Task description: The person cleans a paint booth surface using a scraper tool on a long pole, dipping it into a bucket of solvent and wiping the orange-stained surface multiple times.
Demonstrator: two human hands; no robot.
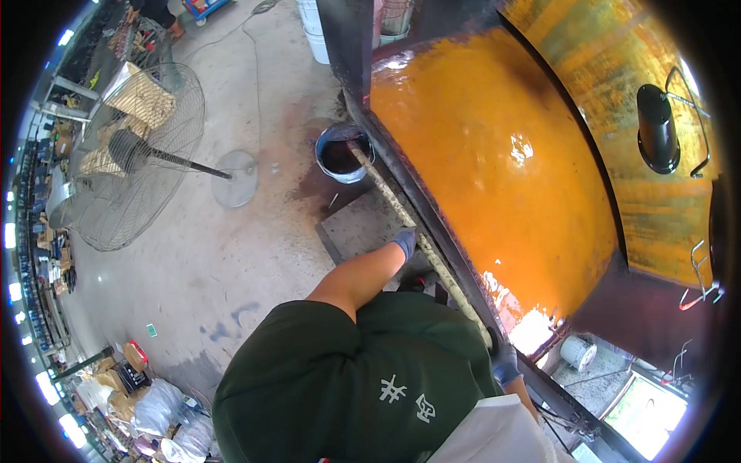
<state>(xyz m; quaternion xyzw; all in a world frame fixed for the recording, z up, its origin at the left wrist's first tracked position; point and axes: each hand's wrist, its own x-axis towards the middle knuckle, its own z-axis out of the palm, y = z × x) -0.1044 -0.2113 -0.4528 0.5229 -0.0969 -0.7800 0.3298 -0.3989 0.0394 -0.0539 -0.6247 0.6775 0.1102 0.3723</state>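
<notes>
A long, stained pole slants between my hands, its far end down in a blue-rimmed bucket of dark liquid. My left hand, in a grey-blue glove, is closed around the pole about midway along. Close to the pole's near end, my right hand, also gloved, grips it; the tank edge and my body partly hide those fingers. Right beside the pole runs the dark rim of a large tank filled with glossy orange liquid.
At left stands a big floor fan on a round base. A black cylinder hangs on a wire hook above the tank's far side. White buckets stand beyond the tank corner. Bags and boxes lie piled at lower left. Another person is far off.
</notes>
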